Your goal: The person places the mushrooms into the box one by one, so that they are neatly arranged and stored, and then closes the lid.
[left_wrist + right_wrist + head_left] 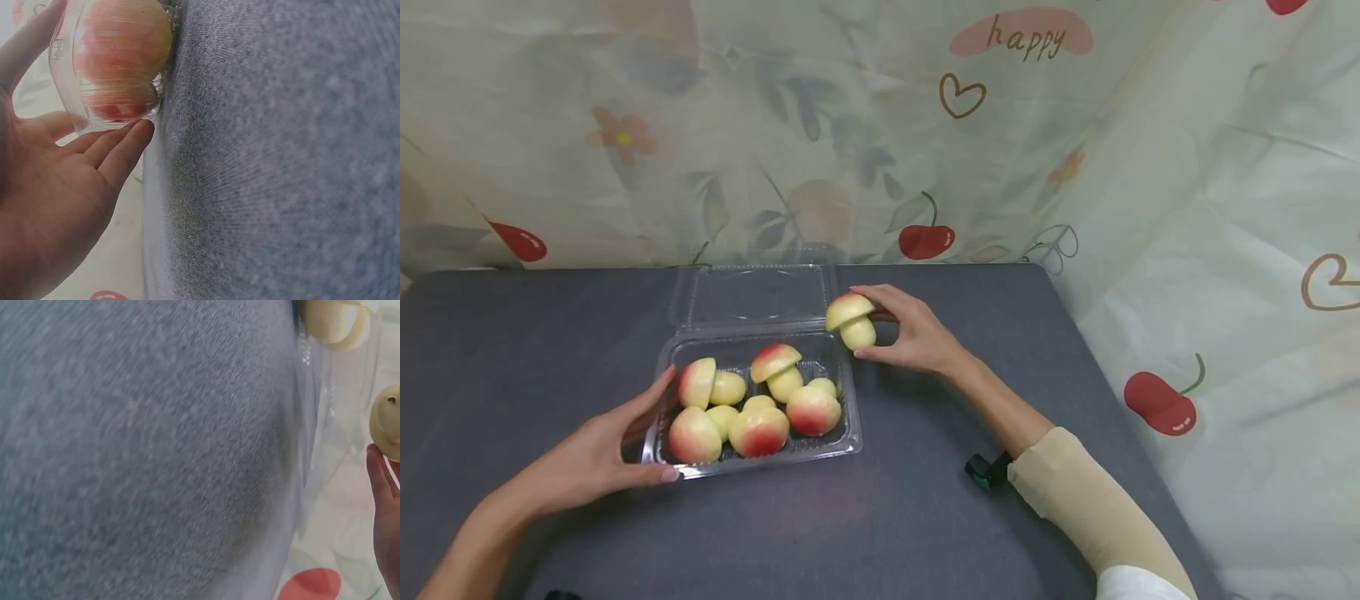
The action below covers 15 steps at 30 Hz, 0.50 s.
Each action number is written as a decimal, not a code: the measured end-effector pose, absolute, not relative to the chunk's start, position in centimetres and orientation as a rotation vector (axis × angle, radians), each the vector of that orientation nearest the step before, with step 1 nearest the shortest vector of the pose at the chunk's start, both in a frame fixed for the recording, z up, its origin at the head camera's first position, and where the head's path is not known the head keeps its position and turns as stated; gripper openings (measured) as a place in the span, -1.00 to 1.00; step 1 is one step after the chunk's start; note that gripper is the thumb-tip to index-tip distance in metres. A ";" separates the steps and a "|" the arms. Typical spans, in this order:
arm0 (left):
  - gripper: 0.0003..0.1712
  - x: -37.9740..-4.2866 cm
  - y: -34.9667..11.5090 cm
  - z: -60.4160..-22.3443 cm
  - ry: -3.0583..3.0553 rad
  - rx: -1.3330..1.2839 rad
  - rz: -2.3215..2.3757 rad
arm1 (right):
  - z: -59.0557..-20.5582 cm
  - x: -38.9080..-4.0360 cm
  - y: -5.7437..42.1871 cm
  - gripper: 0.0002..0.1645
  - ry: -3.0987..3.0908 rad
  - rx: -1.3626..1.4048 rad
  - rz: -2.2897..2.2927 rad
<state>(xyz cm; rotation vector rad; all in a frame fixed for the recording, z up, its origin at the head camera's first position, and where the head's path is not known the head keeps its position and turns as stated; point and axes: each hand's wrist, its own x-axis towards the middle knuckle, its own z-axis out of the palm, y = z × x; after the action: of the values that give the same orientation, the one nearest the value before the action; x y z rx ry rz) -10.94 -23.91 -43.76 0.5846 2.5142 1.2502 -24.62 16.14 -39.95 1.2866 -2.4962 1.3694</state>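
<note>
A clear plastic container (769,462) stands on the table with several mushroom-shaped fruit pieces in it, pale yellow with red caps. My left hand (597,457) holds the container's left side, its thumb at the front corner and its fingers along the left wall; in the left wrist view, fingertips touch the clear plastic. Above the container's back right corner, my right hand (917,332) pinches another mushroom-shaped fruit piece (854,323) between thumb and fingers, cap up and slightly tilted. In the right wrist view that piece (386,422) is cut off by the frame edge.
The hinged lid (752,296) lies open behind the container, towards the table's far edge. Dark grey cloth covers the table (880,533). A printed curtain (850,125) hangs at the back and right. Near the right sleeve is a small black device (985,472).
</note>
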 end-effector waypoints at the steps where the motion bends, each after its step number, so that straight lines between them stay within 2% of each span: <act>1: 0.32 -11.0 -23.9 -43.8 2.514 0.588 1.253 | -39.5 -24.3 16.0 -0.07 -2.490 1.296 1.366; 11: 0.33 -10.9 -23.7 -43.7 2.527 0.569 1.216 | -38.7 -23.3 14.7 0.01 -2.448 1.343 1.339; 15: 0.33 -10.8 -23.8 -43.8 2.528 0.568 1.228 | -39.7 -23.9 14.2 -0.05 -2.408 1.381 1.317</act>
<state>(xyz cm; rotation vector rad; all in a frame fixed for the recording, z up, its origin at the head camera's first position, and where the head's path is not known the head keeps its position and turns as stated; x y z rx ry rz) -10.80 -23.84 -43.77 0.5680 2.5275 1.2276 -23.90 14.21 -39.72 1.3805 -2.4080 1.3173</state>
